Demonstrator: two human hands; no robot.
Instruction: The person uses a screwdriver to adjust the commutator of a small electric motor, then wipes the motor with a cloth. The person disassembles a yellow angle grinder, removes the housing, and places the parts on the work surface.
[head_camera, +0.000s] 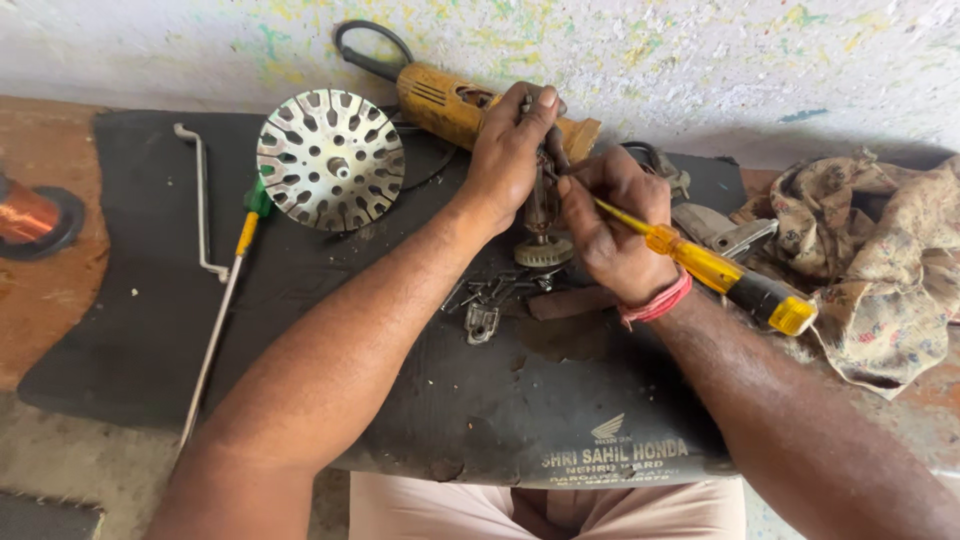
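Note:
My left hand (510, 150) grips the top of a small motor armature (543, 215) that stands upright on a black rubber mat (150, 300), its gear end down. My right hand (615, 225) holds a yellow-handled screwdriver (715, 270), its tip pointing up-left against the armature near my left fingers. The screwdriver's black and yellow end sticks out to the right past my wrist, which has a red thread band on it.
A yellow angle grinder body (440, 100) lies behind my hands. Left of it rest a slotted round steel plate (330, 160), a long thin screwdriver (225, 300) and a bent rod (200, 195). Small screws and clips (485, 300) lie in front. A rag (870, 260) sits right, a copper coil (30, 215) far left.

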